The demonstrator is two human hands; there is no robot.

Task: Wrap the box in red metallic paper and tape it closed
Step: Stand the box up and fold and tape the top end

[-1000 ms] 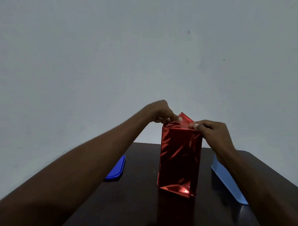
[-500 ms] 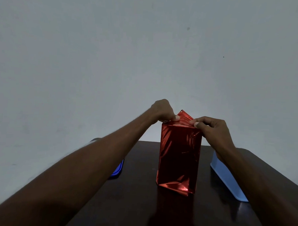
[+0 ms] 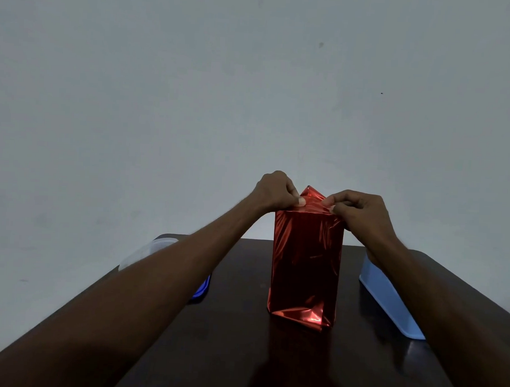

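Since a second ago both hands have closed in on the top of the box (image 3: 306, 260), and the right hand (image 3: 359, 212) has gone from resting a finger at the corner to pinching the red paper (image 3: 312, 199) between thumb and fingertips, while the left hand (image 3: 273, 191) stays curled over the left top edge with its thumb pressing the fold down. The box stands upright near the middle of the dark table (image 3: 235, 338), its sides and bottom already covered, so by my reading the top end is the last part being folded before taping. A point of paper sticks up between the two hands, not yet flattened. No tape is visible anywhere, and the far side of the top fold is hidden behind the hands. The left arm covers most of a blue lid (image 3: 200, 290) and a clear container (image 3: 146, 251); a light blue tub (image 3: 389, 301) sits to the right, partly behind the right arm.
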